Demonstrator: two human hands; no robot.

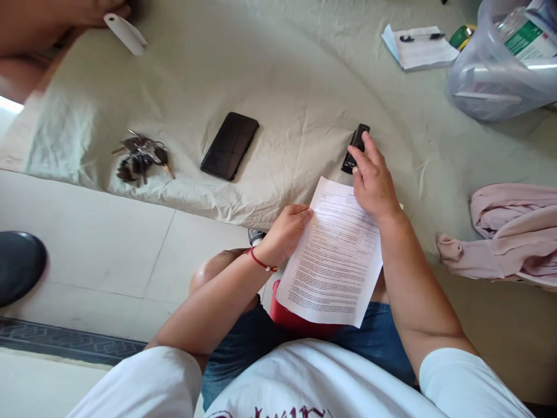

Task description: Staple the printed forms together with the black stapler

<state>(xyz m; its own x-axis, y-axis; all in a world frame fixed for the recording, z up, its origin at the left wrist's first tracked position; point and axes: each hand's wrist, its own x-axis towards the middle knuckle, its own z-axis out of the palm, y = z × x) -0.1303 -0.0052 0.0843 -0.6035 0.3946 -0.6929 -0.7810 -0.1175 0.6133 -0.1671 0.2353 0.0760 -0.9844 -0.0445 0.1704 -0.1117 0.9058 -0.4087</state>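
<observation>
My left hand point(292, 232) is closed on the left edge of the printed sheets of paper point(333, 261), thumb on top. The paper lies tilted over my lap, its upper end on the cloth-covered table edge. My right hand point(376, 180) is over the paper's upper right corner, its fingers stretched out and apart. Its fingertips touch a small black stapler point(357, 148) that lies on the cloth just beyond the paper. The fingers are not wrapped round it, and they cover part of it.
On the cloth point(287, 75) lie a black phone point(230, 145) and a bunch of keys point(141, 155). A notepad point(424, 49) with a pen is by a clear plastic bin point(474, 81) at the far right. Pink fabric point(517, 232) lies right. Another person's hand point(115, 8) is near a white object point(125, 33).
</observation>
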